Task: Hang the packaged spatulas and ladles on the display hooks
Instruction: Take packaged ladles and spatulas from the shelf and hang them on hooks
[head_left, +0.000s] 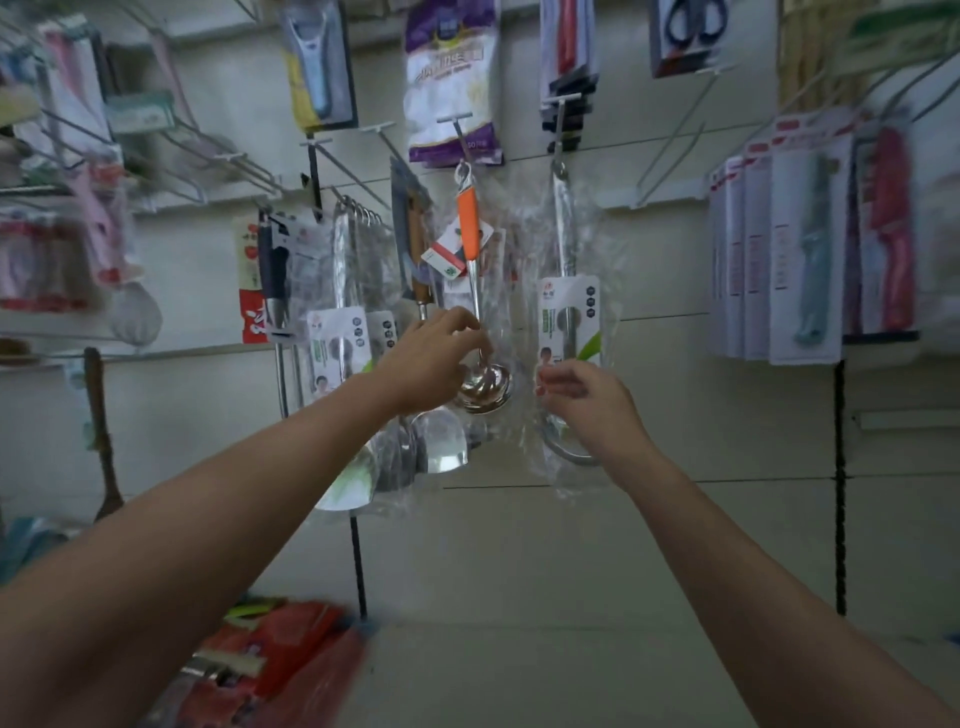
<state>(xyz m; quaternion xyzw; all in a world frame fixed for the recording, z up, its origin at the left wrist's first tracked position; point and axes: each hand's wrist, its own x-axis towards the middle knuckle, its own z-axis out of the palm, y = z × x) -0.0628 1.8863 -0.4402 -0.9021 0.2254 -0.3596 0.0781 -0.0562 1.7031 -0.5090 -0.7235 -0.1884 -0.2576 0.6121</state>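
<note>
A ladle with an orange handle (468, 228) hangs upright from a display hook (456, 136) on the wall panel, its steel bowl lowest, inside a clear plastic sleeve with a small tag at the handle. The left hand (434, 358) is raised to the ladle's shaft just above the bowl, with fingers curled and fingertips meeting at the shaft or its wrapping; it appears to pinch it, though the exact contact is partly hidden. The left forearm reaches up from the lower left, extended nearly straight.

Just to the right, a second packaged ladle (567, 322) hangs from its own hook (560, 132). The right hand (589, 397) is at the lower part of that package, fingers loosely curled at the plastic's edge; whether it grips cannot be told. The right forearm rises from the lower right.

To the left hang packaged spatulas (353, 353). Packaged knives (810, 249) hang at far right.
</note>
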